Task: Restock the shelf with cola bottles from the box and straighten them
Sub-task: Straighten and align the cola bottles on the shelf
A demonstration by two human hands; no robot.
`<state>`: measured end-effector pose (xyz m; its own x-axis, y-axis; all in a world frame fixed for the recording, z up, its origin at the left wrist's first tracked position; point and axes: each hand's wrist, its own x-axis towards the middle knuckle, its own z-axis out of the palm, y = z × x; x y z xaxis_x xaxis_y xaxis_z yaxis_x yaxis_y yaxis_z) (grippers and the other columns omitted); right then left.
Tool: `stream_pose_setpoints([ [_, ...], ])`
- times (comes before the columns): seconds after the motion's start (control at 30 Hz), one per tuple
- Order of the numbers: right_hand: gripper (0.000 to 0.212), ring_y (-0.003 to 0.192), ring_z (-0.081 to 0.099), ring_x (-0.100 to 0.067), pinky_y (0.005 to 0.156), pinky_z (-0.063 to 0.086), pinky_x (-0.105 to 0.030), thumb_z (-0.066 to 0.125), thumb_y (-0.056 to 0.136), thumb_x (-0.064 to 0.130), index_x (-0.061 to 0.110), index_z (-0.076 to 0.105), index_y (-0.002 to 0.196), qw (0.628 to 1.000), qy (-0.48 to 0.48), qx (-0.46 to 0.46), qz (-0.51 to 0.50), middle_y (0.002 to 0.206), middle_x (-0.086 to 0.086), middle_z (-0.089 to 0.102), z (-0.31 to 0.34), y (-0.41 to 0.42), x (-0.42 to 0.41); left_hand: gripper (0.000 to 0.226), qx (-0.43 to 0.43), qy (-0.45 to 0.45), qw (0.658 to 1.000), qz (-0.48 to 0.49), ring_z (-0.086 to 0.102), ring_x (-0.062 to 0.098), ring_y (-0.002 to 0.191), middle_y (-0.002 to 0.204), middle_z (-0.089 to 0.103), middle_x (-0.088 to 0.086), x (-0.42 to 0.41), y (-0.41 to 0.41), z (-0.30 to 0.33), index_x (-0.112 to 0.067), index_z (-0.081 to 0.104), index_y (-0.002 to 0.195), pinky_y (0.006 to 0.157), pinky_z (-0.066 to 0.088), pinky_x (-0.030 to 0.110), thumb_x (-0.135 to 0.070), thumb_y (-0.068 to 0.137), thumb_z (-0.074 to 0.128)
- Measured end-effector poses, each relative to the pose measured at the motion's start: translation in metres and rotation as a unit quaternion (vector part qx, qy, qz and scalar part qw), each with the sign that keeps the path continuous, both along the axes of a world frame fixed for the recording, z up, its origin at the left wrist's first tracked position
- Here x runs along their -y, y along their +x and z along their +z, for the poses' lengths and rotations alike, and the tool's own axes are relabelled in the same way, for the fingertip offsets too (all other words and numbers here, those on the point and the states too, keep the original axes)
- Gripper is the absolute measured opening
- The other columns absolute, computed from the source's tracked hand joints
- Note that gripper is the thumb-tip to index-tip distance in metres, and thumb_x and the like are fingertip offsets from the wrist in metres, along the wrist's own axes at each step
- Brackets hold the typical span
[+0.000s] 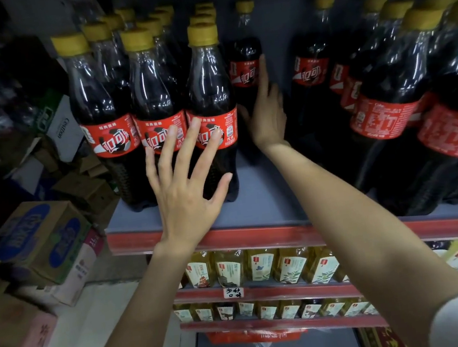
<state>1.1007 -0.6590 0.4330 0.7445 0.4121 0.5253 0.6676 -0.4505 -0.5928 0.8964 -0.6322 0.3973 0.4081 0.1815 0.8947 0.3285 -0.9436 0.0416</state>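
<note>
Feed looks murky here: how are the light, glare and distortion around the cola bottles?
Head view: dim overall, the shelf back in deep shadow; white glare streaks on the front cola bottles; wide-angle bending tilts the right-hand bottles; left hand and right hand fairly sharp, left-edge boxes soft.

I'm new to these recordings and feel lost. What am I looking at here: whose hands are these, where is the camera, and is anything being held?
There is no machine here. A person wears a camera on the head, looking forward and down, so you see their own two bare arms reaching out. The left hand is spread open against the front cola bottles on the grey shelf. The right hand lies flat against a bottle further back, in the gap between two groups of bottles. Neither hand grips anything. Yellow drink bottles fill the lower shelves, and cardboard boxes are piled on the left.
</note>
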Motion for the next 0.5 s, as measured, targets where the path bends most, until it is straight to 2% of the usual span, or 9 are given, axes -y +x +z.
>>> stream_pose_setpoints([
  [0.1,0.064,0.124,0.043,-0.036,0.096,0.041,-0.044,0.058,0.091,0.017,0.014,0.03,0.149,0.991,0.05,0.096,-0.075,0.136,-0.019,0.045,-0.005,0.004,0.016,0.066,0.001,-0.002,1.0,0.0,0.02,0.025,0.142,0.15,0.029,0.002,0.0,0.0,0.0,-0.026,0.036,0.142,0.116,0.013,0.054,-0.036,0.085,0.069],
  [0.2,0.056,0.125,0.042,-0.04,0.101,0.037,-0.046,0.061,0.087,0.013,0.008,0.043,0.14,0.979,0.076,0.094,-0.163,0.14,-0.022,0.042,-0.012,0.011,0.029,0.066,0.002,-0.003,1.0,-0.003,0.019,0.025,0.142,0.15,0.029,0.002,0.001,-0.001,0.0,-0.026,0.036,0.141,0.117,0.011,0.052,-0.035,0.085,0.07],
  [0.33,0.069,0.134,0.033,-0.041,0.106,0.034,-0.05,0.064,0.085,0.016,0.014,0.032,0.147,0.976,0.045,0.022,-0.212,0.149,-0.024,0.028,-0.02,0.015,0.034,0.067,0.003,-0.007,1.0,-0.006,0.02,0.026,0.142,0.15,0.028,0.002,0.001,-0.001,0.0,-0.026,0.036,0.142,0.117,0.01,0.053,-0.035,0.085,0.07],
  [0.43,0.079,0.139,0.023,-0.045,0.109,0.03,-0.052,0.061,0.09,0.019,0.026,0.015,0.153,0.98,0.009,-0.042,-0.192,0.156,-0.026,0.008,-0.024,0.011,0.028,0.066,0.003,-0.006,1.0,-0.006,0.02,0.026,0.142,0.15,0.028,0.002,0.001,-0.001,0.0,-0.025,0.036,0.142,0.117,0.009,0.052,-0.035,0.085,0.069],
  [0.5,0.084,0.141,0.019,-0.048,0.109,0.032,-0.055,0.059,0.091,0.014,0.038,0.007,0.152,0.983,-0.003,-0.072,-0.17,0.156,-0.029,0.0,-0.028,0.012,0.025,0.066,0.003,-0.005,1.0,-0.008,0.02,0.026,0.142,0.15,0.028,0.002,0.001,-0.001,0.0,-0.025,0.037,0.142,0.117,0.009,0.052,-0.035,0.085,0.069],
])
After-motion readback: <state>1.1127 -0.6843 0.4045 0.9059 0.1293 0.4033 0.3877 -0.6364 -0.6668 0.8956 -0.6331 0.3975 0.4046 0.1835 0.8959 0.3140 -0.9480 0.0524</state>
